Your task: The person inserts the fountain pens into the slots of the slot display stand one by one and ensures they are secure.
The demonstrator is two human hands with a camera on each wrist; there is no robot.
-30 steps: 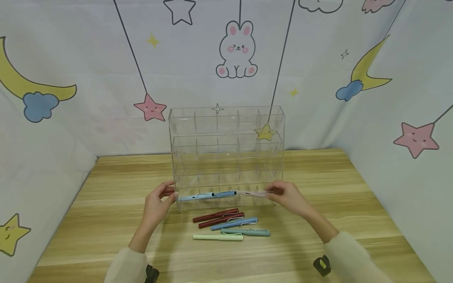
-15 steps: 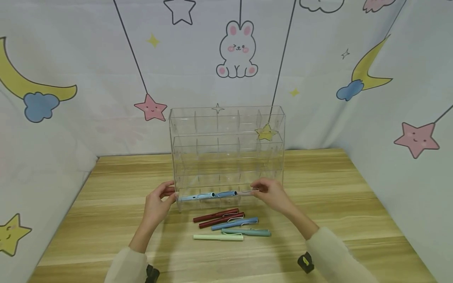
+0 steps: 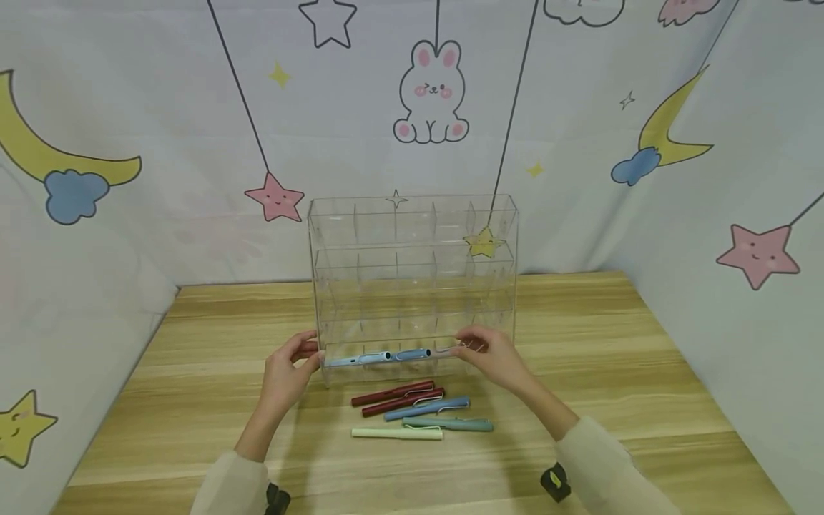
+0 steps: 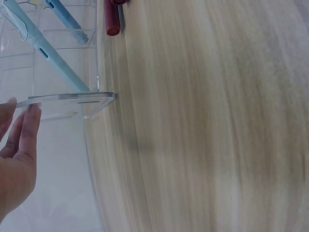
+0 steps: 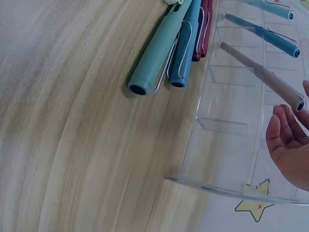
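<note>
A clear acrylic rack with rows of compartments stands upright on the table. My left hand pinches its left side panel between thumb and fingers, as the left wrist view also shows. My right hand is at the bottom row, thumb and fingers about the capped end of a pinkish-beige pen. This pen leans in a compartment, its far part partly hidden by the hand in the head view. Beside it in the same row lean a blue pen and a light blue pen.
In front of the rack lie two dark red pens, a blue pen, a teal pen and a pale green pen on the wooden table. A patterned white cloth hangs behind.
My right hand has moved left along the bottom row with the pinkish-beige pen, then stayed nearly in place. The left hand keeps its grip on the side panel.
</note>
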